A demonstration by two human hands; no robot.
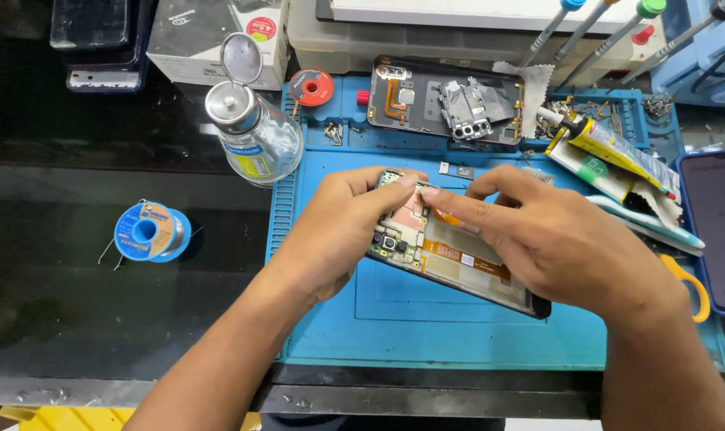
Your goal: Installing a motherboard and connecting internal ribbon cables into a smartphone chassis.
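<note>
Fingers [426,194] of both our hands pinch at the opened phone's [450,259] far-left end; its long axis runs near-right, left hand [338,231] steadying.

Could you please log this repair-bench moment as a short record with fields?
Surface: blue work mat on a dark bench
Left hand: grips the opened phone at its camera end
Right hand: fingertips pinched over the phone's exposed board
Behind: removed back cover, glass dispenser bottle with its lid flipped open
Left of mat: blue solder spool
Right: yellow-handled scissors, second phone
</note>
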